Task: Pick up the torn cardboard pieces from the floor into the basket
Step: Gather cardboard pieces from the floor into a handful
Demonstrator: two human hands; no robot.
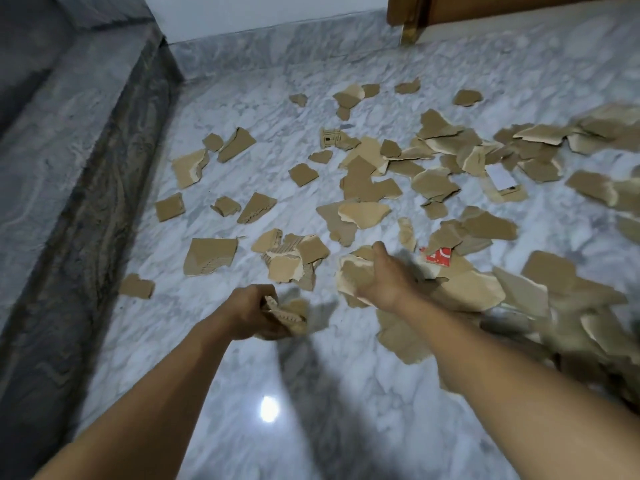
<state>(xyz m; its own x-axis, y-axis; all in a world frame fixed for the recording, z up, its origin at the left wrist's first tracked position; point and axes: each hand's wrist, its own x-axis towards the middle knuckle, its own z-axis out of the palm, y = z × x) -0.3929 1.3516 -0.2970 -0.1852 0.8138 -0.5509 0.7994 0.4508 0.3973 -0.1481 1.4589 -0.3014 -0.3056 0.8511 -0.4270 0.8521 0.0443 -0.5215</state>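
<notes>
Several torn brown cardboard pieces (367, 185) lie scattered over the white marble floor (311, 393), thickest toward the right. My left hand (249, 315) grips a crumpled bunch of cardboard scraps (287, 317) just above the floor. My right hand (384, 278) holds a larger torn cardboard piece (351, 275), fingers curled over its top edge. A piece with a red print (438, 256) lies just right of that hand. The basket is not in view.
A dark grey marble ledge (86, 202) runs along the left side. A wooden furniture base with a brass foot (410, 29) stands at the back right against the white wall. A blurred heap of cardboard (571, 323) fills the near right.
</notes>
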